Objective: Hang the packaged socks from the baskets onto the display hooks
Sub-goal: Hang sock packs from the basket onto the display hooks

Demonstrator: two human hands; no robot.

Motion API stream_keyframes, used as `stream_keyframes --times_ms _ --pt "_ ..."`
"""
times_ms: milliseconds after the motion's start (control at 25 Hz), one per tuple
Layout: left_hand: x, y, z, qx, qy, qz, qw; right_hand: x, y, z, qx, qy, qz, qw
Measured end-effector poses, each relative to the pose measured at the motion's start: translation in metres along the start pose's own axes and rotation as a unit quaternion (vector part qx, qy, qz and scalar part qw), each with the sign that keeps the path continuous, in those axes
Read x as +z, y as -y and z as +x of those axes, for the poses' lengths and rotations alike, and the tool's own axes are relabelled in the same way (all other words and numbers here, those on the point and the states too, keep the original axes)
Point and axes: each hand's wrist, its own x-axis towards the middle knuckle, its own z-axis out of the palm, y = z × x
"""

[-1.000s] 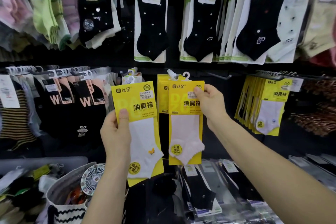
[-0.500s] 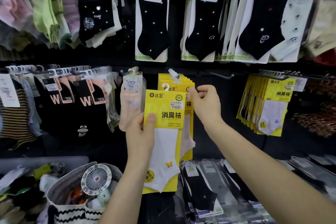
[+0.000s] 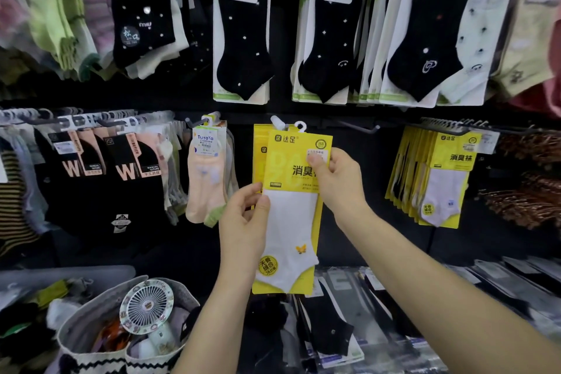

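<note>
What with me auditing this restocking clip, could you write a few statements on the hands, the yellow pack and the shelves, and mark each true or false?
1. The left hand and the right hand both hold the yellow sock pack. True.
2. The sock in that pack is black. False: it is white, with a small butterfly on it.
3. A small fan lies in the basket at lower left. True.
4. The cards straight above the pack carry pink socks. False: they carry black socks.
5. More yellow packs hang further right. True.
</note>
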Motion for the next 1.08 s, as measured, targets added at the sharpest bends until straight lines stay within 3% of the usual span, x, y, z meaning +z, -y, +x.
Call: stream_keyframes --times_ms 200,400,520,680,840,1080 --pt "-0.007 0.011 0.007 -0.022 -0.024 0.000 0.999 0.014 -0.005 0.007 -0.005 0.040 -0.062 0.997" --pt "-0.002 0.004 0.019 -0.027 -0.035 0.058 0.997 0.009 -0.013 0.004 0.023 0.012 -0.076 0.997" --pt "0.003 -0.012 0.056 -0.058 0.036 0.038 0.997 0.006 -0.005 0.013 0.052 0.021 -0.035 0.998" --pt "0.017 -0.030 0.086 -0.104 0.148 -0.004 0.983 0.014 0.007 0.024 0.092 0.135 0.052 0.985" --pt "0.020 -0.018 0.089 -0.095 0.172 -0.061 0.979 0.017 0.004 0.029 0.087 0.165 0.075 0.980" --pt "0.023 -0.007 0.085 -0.148 0.145 -0.104 0.973 0.016 -0.006 0.027 0.164 0.162 0.202 0.952"
